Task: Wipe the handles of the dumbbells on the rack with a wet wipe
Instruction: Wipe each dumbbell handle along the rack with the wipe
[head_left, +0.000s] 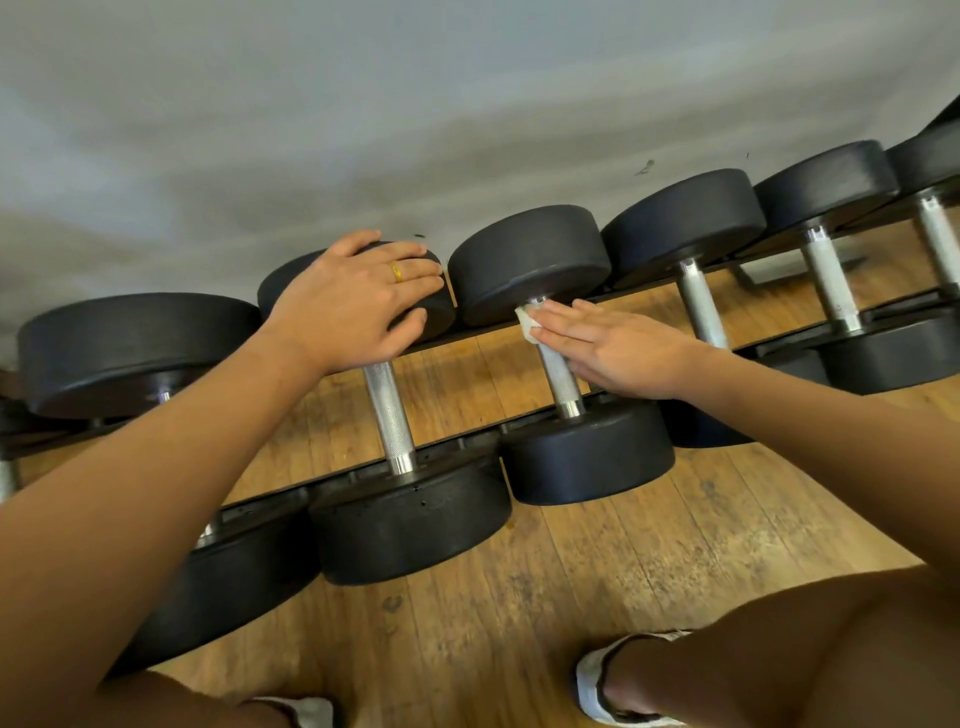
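Observation:
Several black dumbbells with knurled steel handles lie side by side on a low black rack (457, 332). My right hand (618, 348) lies flat with straight fingers over the upper part of the middle dumbbell's handle (558, 379), pressing a white wet wipe (529, 323) against it near the far weight head. My left hand (358, 296), a gold ring on one finger, rests with spread fingers on the far head of the neighbouring dumbbell, whose handle (389, 415) shows bare below the hand.
A grey wall rises right behind the rack. More dumbbells continue to the right (701, 306) and left (135, 348). Worn wooden floorboards (571, 582) lie under and in front of the rack. My knees and white sandals (592, 680) are at the bottom edge.

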